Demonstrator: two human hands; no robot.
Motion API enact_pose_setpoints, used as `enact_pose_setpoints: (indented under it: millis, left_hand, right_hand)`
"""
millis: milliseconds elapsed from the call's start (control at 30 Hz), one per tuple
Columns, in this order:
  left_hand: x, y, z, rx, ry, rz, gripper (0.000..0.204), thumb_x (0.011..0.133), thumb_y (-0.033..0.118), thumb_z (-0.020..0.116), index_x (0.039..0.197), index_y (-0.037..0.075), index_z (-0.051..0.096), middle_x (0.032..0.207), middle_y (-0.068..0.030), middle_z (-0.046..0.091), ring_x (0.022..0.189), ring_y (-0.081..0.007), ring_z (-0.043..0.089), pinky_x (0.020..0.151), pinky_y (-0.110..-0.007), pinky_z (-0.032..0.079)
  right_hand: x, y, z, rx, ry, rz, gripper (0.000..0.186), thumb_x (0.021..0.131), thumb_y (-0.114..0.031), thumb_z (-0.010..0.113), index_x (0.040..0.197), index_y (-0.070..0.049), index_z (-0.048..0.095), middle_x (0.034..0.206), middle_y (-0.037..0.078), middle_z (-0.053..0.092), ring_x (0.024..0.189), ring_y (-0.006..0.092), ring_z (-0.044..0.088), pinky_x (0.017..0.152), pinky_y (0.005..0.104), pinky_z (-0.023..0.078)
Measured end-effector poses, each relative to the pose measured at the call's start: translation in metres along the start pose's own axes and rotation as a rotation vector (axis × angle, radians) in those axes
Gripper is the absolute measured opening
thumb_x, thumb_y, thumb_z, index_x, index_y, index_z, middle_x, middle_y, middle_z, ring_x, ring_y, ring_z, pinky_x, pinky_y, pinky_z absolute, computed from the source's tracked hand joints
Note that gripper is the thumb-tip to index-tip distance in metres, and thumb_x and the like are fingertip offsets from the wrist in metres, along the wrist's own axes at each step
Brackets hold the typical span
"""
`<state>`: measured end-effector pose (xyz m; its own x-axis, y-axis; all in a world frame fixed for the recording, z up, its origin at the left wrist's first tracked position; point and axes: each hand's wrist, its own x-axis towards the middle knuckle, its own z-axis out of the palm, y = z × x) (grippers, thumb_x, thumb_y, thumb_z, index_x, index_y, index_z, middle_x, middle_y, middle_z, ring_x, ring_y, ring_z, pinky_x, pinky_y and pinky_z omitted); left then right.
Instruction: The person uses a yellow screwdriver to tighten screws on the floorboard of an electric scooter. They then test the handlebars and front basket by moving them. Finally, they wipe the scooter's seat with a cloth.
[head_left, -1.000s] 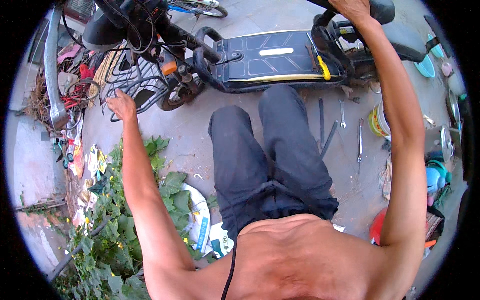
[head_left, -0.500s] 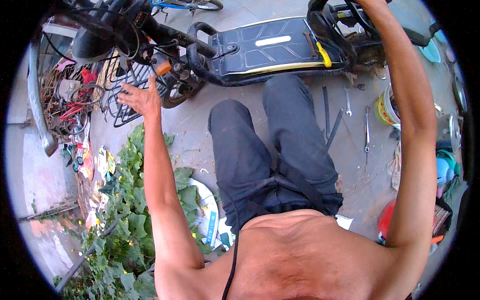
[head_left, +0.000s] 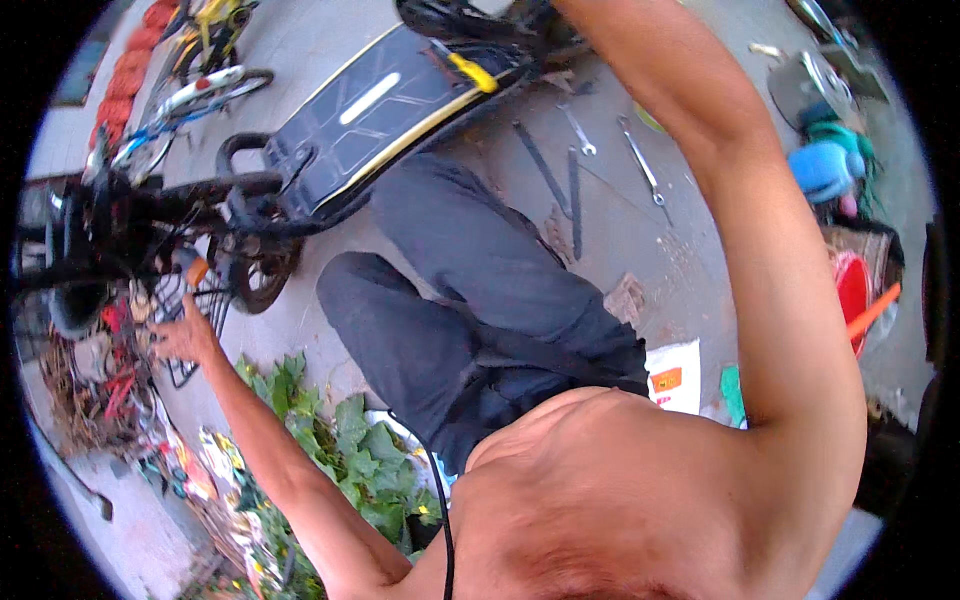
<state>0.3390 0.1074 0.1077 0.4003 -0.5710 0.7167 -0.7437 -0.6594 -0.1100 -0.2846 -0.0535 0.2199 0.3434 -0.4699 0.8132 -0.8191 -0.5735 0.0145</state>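
Observation:
A black electric scooter lies across my view, its deck (head_left: 330, 145) tilted diagonally with a yellow-handled screwdriver (head_left: 472, 72) on it. At its front, my left hand (head_left: 183, 335) is raised with fingers spread beside the wire basket (head_left: 210, 310), under an orange reflector (head_left: 197, 270); whether it touches the basket I cannot tell. My right arm (head_left: 720, 170) reaches up past the top edge toward the scooter's rear; that hand is out of sight. Two wrenches (head_left: 640, 160) and two dark strips (head_left: 543, 165) lie on the ground below the deck.
Bicycles (head_left: 215, 85) stand at upper left. Leafy plants (head_left: 360, 450) and a scrap pile (head_left: 90, 385) are at lower left. At right are a metal pot (head_left: 805, 90), blue plastic containers (head_left: 820, 170), a red bucket (head_left: 848, 290) and a white bag (head_left: 672, 375).
My view has swung, so the scooter now slants and bicycles show at upper left. My left hand appears farther left, still spread. My right hand has gone out of the frame.

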Motion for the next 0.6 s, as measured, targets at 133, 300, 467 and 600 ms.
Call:
enact_pose_setpoints:
  millis: [133,300,467,600]
  left_hand:
    - [-0.011,0.011,-0.001,0.057,0.027,0.049,0.108,0.072,0.076,0.060,0.143,-0.001,0.034,0.134,-0.0431,0.034,0.127,-0.0526,0.036,0.100,-0.054,0.040]
    - [-0.015,0.003,-0.008,0.027,0.071,0.093,0.106,0.071,0.080,0.057,0.138,-0.001,0.040,0.126,-0.0413,0.041,0.115,-0.0546,0.046,0.093,-0.055,0.044]
    - [-0.015,-0.010,-0.004,0.087,0.124,0.166,0.110,0.071,0.077,0.061,0.139,-0.006,0.035,0.118,-0.0403,0.043,0.112,-0.0532,0.047,0.088,-0.055,0.046]
    - [-0.012,0.014,-0.021,0.049,-0.054,0.023,0.110,0.073,0.076,0.060,0.141,-0.006,0.033,0.125,-0.0400,0.039,0.121,-0.0509,0.042,0.095,-0.053,0.044]
  right_hand:
    - [-0.068,0.012,-0.006,0.021,0.449,0.021,0.043,0.072,-0.020,0.071,0.110,-0.002,0.061,0.110,0.020,0.060,0.104,0.0369,0.056,0.093,0.0444,0.044]
    - [-0.301,0.017,0.011,-0.057,0.075,0.640,0.029,0.084,-0.030,0.061,0.096,-0.004,0.066,0.094,0.019,0.064,0.090,0.0398,0.061,0.078,0.0521,0.048]
    - [-0.575,-0.061,-0.025,-0.011,-0.884,1.348,0.037,0.083,-0.032,0.063,0.107,-0.004,0.065,0.101,0.022,0.065,0.095,0.0393,0.063,0.082,0.0493,0.050]
    - [-0.658,-0.144,-0.087,0.132,-1.187,1.598,0.052,0.079,-0.044,0.068,0.106,-0.001,0.066,0.105,0.026,0.064,0.100,0.0400,0.062,0.084,0.0481,0.050]
